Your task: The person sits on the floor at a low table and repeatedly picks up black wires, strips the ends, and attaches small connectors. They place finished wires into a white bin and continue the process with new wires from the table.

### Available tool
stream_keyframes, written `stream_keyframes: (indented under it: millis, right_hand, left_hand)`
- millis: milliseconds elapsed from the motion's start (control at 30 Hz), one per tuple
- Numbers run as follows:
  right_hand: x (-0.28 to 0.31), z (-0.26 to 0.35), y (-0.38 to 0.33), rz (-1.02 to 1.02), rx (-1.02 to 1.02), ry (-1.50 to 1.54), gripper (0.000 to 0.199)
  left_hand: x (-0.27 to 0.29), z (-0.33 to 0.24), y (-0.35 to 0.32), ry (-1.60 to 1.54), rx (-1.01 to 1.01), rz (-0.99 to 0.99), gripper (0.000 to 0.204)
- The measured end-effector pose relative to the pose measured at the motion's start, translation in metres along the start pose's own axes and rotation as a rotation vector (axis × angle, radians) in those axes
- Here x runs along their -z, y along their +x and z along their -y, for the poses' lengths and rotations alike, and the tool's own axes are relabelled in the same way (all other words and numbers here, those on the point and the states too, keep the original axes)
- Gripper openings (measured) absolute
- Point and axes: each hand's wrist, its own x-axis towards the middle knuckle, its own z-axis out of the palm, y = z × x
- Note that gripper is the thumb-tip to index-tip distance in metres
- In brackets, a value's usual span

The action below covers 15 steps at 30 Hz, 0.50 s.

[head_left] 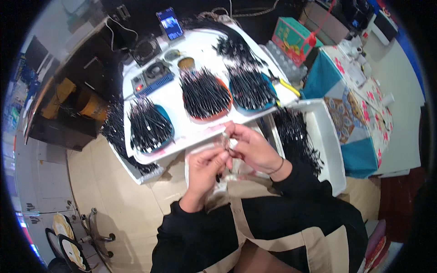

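Note:
My left hand (206, 169) is closed in a pinch in front of the white tabletop's near edge. A short black wire (219, 178) pokes out below its fingers. My right hand (256, 148) meets it fingertip to fingertip, also pinched; what sits between its fingers is too small to make out. Just beyond the hands, bundles of short black wires with pale ends fill an orange bowl (210, 119). Similar wires fill a teal bowl (256, 108) on the right and another teal bowl (166, 119) on the left.
On the white table (200, 45) are a lit phone (170, 25), a blue-grey device with a red light (153, 78), yellow-handled pliers (289, 87) and a loose wire pile (234, 49). White bins (328, 136) with more wires flank it. A patterned cloth (341, 113) covers a table at right.

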Motion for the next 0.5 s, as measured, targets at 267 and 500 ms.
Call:
stream_keyframes:
  millis: [267, 500]
  right_hand:
    - [0.01, 0.017, 0.015, 0.004, -0.05, -0.105, 0.018]
    - [0.012, 0.014, 0.007, -0.046, -0.022, -0.149, 0.015]
  left_hand:
    - [0.005, -0.006, 0.017, -0.185, 0.102, 0.093, 0.014]
    - [-0.001, 0.001, 0.01, -0.248, -0.042, -0.006, 0.016]
